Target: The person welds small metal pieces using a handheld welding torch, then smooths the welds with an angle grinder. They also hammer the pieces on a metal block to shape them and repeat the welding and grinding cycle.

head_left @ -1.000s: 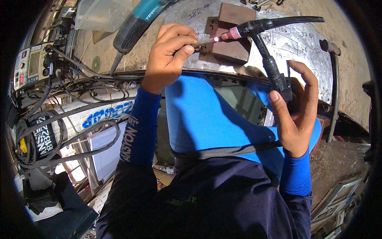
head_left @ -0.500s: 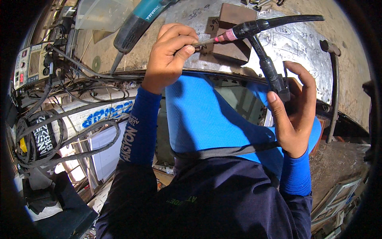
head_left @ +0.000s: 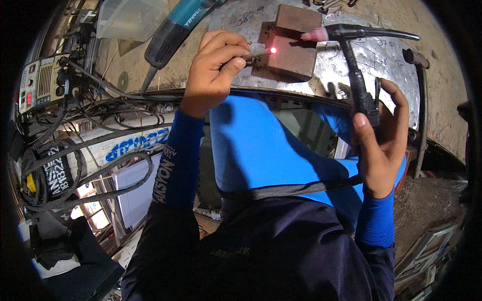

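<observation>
Pinched between the thumb and fingers of my left hand [head_left: 213,70] is a thin metal rod [head_left: 258,53], its tip [head_left: 273,50] glowing bright red. My right hand [head_left: 379,155] grips a black TIG welding torch [head_left: 356,75] low on its handle, thumb and fingers around the switch area. The torch's pink ceramic cup [head_left: 315,35] points left, apart from the rod tip. Behind the rod, two brown rectangular blocks [head_left: 296,57] lie on a scribbled-on silver metal plate [head_left: 241,22].
A teal and black power tool [head_left: 175,35] lies at the upper left beside a translucent plastic bin [head_left: 125,20]. Farther left stands a welding machine [head_left: 42,83] with tangled cables [head_left: 37,165] and a white cylinder [head_left: 95,150]. A metal bar [head_left: 423,110] runs along the right.
The torch has moved right and slightly down in my right hand, its cup coming away from the rod. The rod tip now glows; my left hand stays nearly still.
</observation>
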The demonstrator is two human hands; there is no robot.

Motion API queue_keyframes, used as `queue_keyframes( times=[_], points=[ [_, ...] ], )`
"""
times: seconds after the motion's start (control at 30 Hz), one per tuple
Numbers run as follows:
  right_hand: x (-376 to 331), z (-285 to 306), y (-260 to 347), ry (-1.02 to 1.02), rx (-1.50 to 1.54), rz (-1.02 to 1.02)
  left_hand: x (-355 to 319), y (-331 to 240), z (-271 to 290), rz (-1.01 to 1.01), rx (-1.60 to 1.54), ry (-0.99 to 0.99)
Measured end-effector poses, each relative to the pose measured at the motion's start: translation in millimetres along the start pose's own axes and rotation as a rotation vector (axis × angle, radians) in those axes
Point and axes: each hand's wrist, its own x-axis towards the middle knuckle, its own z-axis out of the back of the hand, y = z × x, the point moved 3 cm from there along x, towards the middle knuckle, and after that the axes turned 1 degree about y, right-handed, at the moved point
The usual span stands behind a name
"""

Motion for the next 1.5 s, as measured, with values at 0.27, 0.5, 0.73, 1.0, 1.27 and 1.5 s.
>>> queue_keyframes(
  times=[0.27,0.5,0.73,1.0,1.27,1.5],
  points=[
    [-35,84,15,-0.291,-0.032,-0.084,2,-5,-1,0.009,-0.015,-0.047],
    [-166,293,-52,-0.775,-0.037,-0.094,-6,-8,1,0.036,0.047,-0.058],
    [-371,305,-276,-0.903,0.682,-0.589,6,-10,-13,0.027,-0.017,-0.098],
    [-294,300,-231,-0.689,-0.969,-0.397,-7,-7,3,0.068,0.032,-0.041],
    [-163,70,94,0.228,0.542,0.687,-2,-8,-10,0.107,0.034,-0.063],
    [-150,10,130,0.806,1.020,0.594,-5,-7,-4,0.087,0.043,-0.083]
  ],
)
